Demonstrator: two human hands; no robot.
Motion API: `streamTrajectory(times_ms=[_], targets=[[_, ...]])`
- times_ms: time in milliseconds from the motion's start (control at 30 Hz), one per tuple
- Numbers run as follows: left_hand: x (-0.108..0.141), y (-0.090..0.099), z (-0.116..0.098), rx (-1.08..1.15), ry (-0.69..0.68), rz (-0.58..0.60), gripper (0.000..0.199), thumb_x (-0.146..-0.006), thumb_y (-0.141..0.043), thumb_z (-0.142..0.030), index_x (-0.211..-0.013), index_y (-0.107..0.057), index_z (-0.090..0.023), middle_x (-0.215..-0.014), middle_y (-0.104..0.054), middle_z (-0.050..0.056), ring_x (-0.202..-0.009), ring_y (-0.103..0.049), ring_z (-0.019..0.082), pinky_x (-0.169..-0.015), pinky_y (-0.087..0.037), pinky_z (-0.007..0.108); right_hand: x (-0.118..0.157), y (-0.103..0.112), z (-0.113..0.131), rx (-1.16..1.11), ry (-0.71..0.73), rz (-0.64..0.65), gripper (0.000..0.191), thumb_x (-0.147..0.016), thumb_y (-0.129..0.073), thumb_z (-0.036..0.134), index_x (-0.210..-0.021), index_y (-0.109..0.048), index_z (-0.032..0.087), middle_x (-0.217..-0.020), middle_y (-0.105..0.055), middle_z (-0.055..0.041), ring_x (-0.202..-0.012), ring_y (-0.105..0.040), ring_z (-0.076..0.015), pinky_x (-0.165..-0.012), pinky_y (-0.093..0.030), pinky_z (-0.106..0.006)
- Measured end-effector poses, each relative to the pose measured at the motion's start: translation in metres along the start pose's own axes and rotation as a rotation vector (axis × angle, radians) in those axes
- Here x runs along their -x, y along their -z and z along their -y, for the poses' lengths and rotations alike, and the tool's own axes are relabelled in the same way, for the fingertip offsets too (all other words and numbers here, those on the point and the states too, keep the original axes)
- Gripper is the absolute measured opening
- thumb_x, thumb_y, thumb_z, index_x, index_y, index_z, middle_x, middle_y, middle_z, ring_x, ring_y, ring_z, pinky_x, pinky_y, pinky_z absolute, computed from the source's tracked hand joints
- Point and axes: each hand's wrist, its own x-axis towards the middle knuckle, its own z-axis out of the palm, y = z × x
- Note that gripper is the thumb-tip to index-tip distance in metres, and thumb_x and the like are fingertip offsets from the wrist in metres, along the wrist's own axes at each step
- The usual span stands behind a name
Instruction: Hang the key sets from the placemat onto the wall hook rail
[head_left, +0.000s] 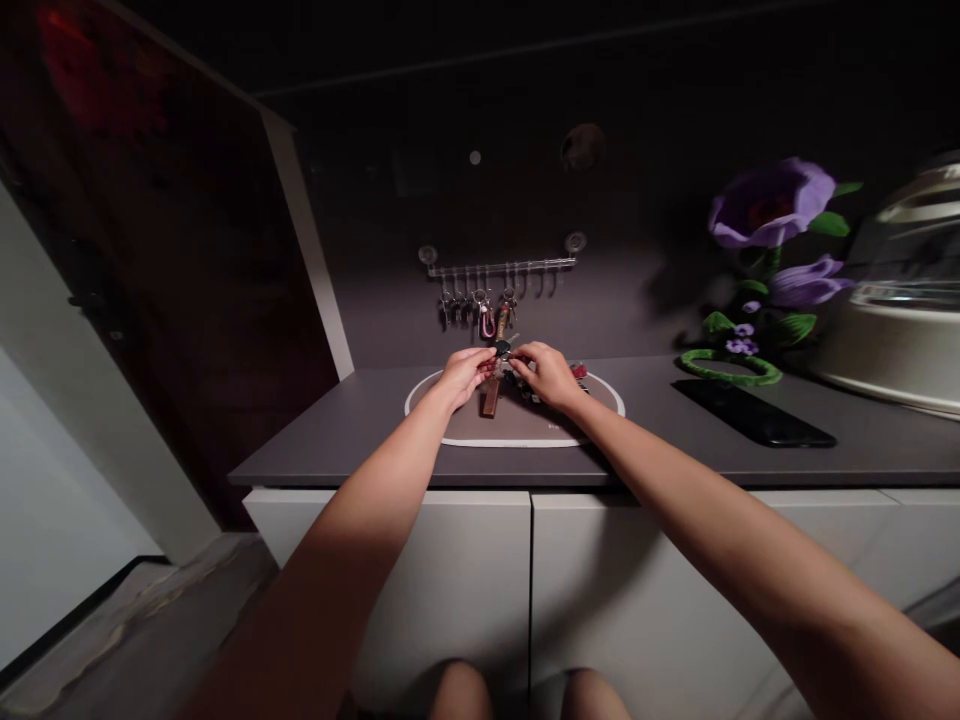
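Both my hands meet over a brown oval mat point(465, 428) with a white rim on the counter. Between them is a key point(503, 348) with a dark head, its blade pointing up to the right. My left hand point(469, 372) pinches the key from the left. From the right, my right hand point(543, 370) has its fingers closed at the key's ring. A brown tag point(490, 398) hangs below the key, over the mat. Behind my right hand lie more small items, one of them a red piece point(578, 371), mostly hidden.
A clear hook rail point(502, 267) on the dark wall holds several key bunches point(480, 305). To the right are a black phone-like slab point(754, 412), a purple flower ornament point(772, 205) with a green base, and a large domed appliance point(892, 330). White cabinet doors point(450, 580) stand below the counter.
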Motion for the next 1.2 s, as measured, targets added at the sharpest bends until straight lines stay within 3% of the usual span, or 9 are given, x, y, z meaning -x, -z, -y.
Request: streamTrajectory(times_ms=[367,800,967,1100,1200], targets=[[0.001,0.000,0.000,-0.009,0.064,-0.028,0.007,-0.065,-0.064,-0.017,-0.067,-0.057,-0.013,-0.058,-0.059,0.001,-0.054,-0.056,0.008,-0.058,-0.044,0.022,-0.002,0.001,-0.003,-0.165,-0.038,-0.133,0.015,-0.079,-0.054,0.029,-0.078,-0.063,0.017,-0.080,-0.064,-0.0058,-0.077,-0.055,-0.0163,-0.071,-0.040,-0.028],[0.004,-0.002,0.004,-0.145,0.065,-0.010,0.021,-0.061,-0.068,-0.030,-0.064,-0.055,-0.014,-0.058,-0.055,-0.001,-0.054,-0.052,0.008,-0.057,-0.040,0.022,-0.003,0.002,0.001,-0.226,-0.130,-0.147,0.019,-0.083,-0.043,0.030,-0.078,-0.056,0.016,-0.083,-0.059,-0.0063,-0.080,-0.051,-0.0160,-0.075,-0.038,-0.028],[0.004,-0.003,0.004,-0.269,-0.073,-0.078,0.015,-0.062,-0.066,-0.024,-0.075,-0.061,-0.017,-0.071,-0.061,0.001,-0.063,-0.053,0.008,-0.058,-0.037,0.020,-0.004,0.002,-0.001,-0.238,-0.152,-0.144,0.019,-0.083,-0.042,0.031,-0.078,-0.055,0.016,-0.083,-0.059,-0.0062,-0.080,-0.050,-0.0158,-0.075,-0.037,-0.027],[0.004,-0.006,0.003,-0.325,-0.228,-0.026,0.024,-0.064,-0.061,-0.014,-0.086,-0.066,-0.020,-0.097,-0.065,0.002,-0.088,-0.055,0.012,-0.078,-0.039,0.023,-0.004,0.002,-0.001,-0.273,-0.174,-0.116,0.021,-0.083,-0.041,0.032,-0.080,-0.053,0.016,-0.081,-0.058,-0.0049,-0.076,-0.050,-0.0149,-0.072,-0.038,-0.027],[0.006,-0.010,0.002,-0.335,-0.246,0.027,0.020,-0.066,-0.059,-0.014,-0.083,-0.068,-0.017,-0.096,-0.066,0.004,-0.092,-0.056,0.014,-0.088,-0.037,0.027,-0.003,0.003,0.000,-0.290,-0.197,-0.102,0.021,-0.083,-0.040,0.033,-0.081,-0.053,0.016,-0.079,-0.058,-0.0038,-0.073,-0.050,-0.0142,-0.069,-0.038,-0.026]])
